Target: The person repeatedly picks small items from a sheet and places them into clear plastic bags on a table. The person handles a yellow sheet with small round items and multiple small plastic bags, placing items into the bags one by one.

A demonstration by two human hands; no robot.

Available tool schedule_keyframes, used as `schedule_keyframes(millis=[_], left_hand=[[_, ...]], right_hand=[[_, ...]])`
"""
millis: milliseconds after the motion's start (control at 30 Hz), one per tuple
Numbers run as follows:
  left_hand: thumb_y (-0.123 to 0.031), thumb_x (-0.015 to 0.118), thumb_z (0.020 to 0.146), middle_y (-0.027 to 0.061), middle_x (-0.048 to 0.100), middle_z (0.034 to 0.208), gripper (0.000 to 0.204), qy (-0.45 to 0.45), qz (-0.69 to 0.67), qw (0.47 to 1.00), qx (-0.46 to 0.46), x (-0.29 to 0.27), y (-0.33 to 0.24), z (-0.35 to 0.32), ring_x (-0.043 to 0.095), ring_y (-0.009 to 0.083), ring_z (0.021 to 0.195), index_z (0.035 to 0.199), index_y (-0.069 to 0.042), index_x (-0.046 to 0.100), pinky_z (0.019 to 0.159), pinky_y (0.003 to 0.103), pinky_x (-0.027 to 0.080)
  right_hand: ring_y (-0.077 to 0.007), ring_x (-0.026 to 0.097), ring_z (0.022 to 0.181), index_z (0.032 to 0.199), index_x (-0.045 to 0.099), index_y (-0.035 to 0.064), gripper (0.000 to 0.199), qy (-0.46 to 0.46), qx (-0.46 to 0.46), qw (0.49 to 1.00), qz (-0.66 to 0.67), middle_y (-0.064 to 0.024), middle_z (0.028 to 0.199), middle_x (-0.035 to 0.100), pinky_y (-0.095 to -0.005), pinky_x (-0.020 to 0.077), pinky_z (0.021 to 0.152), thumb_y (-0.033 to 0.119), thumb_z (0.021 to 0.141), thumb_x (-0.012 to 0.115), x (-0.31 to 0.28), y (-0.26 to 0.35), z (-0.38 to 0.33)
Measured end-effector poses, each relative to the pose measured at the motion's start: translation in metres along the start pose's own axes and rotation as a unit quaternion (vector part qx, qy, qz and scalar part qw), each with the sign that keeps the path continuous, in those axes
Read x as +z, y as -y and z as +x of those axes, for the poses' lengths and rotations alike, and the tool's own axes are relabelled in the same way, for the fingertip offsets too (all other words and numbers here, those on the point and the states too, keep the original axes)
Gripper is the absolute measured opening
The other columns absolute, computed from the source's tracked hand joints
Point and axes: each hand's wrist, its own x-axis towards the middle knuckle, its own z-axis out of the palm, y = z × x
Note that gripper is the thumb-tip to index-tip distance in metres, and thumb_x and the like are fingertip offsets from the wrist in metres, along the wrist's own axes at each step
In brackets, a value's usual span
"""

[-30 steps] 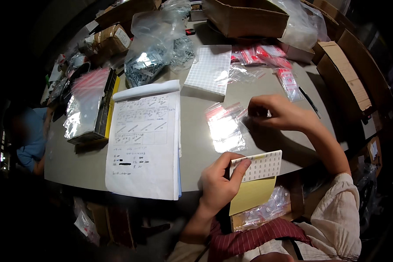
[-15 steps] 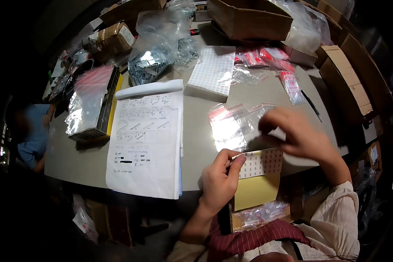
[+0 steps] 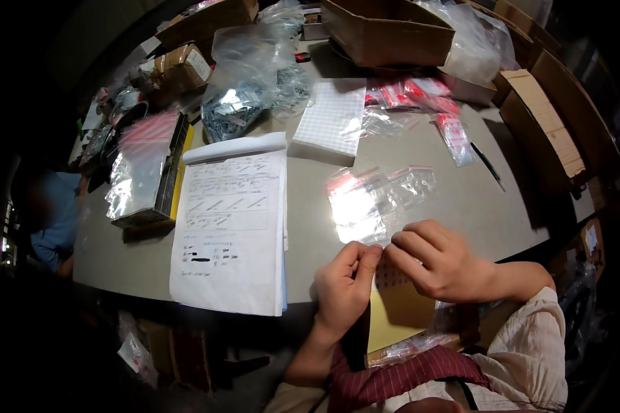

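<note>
A sheet of small printed labels (image 3: 389, 275) with a yellow backing (image 3: 395, 323) hangs at the table's near edge. My left hand (image 3: 346, 282) pinches its upper left corner between thumb and fingers. My right hand (image 3: 439, 263) is closed over the sheet's top edge, its fingertips close to my left thumb; what they pinch is hidden. Most of the labels lie behind that hand. Just beyond are clear zip bags with red-edged tops (image 3: 357, 206) and another clear zip bag (image 3: 415, 184). Under the sheet, small clear bags (image 3: 410, 344) sit in an open cardboard box.
Left of my hands lies a clipped stack of handwritten papers (image 3: 229, 241). Beyond are a box topped with zip bags (image 3: 143, 165), bagged metal parts (image 3: 235, 107), a white dotted block (image 3: 331, 117), red-printed packets (image 3: 455, 138) and a pen (image 3: 488, 166). Cardboard boxes (image 3: 389, 34) line the back.
My right hand has come down and left from above the clear bag to the label sheet's top edge, covering most labels. My left hand keeps its pinch.
</note>
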Motion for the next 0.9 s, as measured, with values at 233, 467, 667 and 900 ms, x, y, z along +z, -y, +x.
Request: schedule_keyframes(millis=[233,467,667,900], left_hand=[[-0.019,0.067,0.102,0.0056,0.052,0.056,0.027,0.005,0.027,1.0,-0.006,0.002,0.0,0.001,0.044,0.0095,0.051,0.084,0.0,0.064,0.048,0.03,0.036],[-0.017,0.062,0.104,0.0116,0.07,0.07,0.02,0.038,0.021,0.999,0.004,-0.003,-0.008,0.004,0.067,0.0165,0.06,0.096,-0.001,0.071,0.057,0.03,0.049],[-0.01,0.059,0.101,0.012,0.075,0.089,0.021,0.085,-0.003,0.996,-0.033,-0.009,-0.014,0.006,0.068,0.0124,0.081,0.112,0.002,0.073,0.073,0.029,0.054],[-0.009,0.059,0.102,0.0112,0.075,0.093,0.019,0.09,-0.016,0.994,-0.058,-0.009,-0.011,0.005,0.069,0.0121,0.086,0.11,0.003,0.072,0.076,0.028,0.054]], right_hand=[[-0.0324,0.063,0.086,0.099,0.062,0.0055,0.029,0.056,0.084,0.968,0.231,-0.0124,0.095,0.064,-0.042,0.0528,0.076,0.013,0.076,0.077,-0.006,-0.026,0.004],[-0.0377,0.064,0.079,0.096,0.061,-0.0036,0.023,0.228,0.24,0.921,0.206,-0.0237,0.086,0.064,-0.0461,0.0496,0.072,0.016,0.087,0.07,0.04,-0.107,0.036],[-0.041,0.067,0.089,0.09,0.063,-0.0014,0.031,0.282,0.312,0.907,0.027,-0.019,0.085,0.069,-0.0488,0.0525,0.076,0.025,0.086,0.079,0.034,-0.124,0.028],[-0.0418,0.064,0.081,0.094,0.059,-0.002,0.032,0.222,0.22,0.891,0.328,-0.0216,0.086,0.066,-0.0484,0.0483,0.072,0.028,0.092,0.072,0.024,-0.113,0.039]])
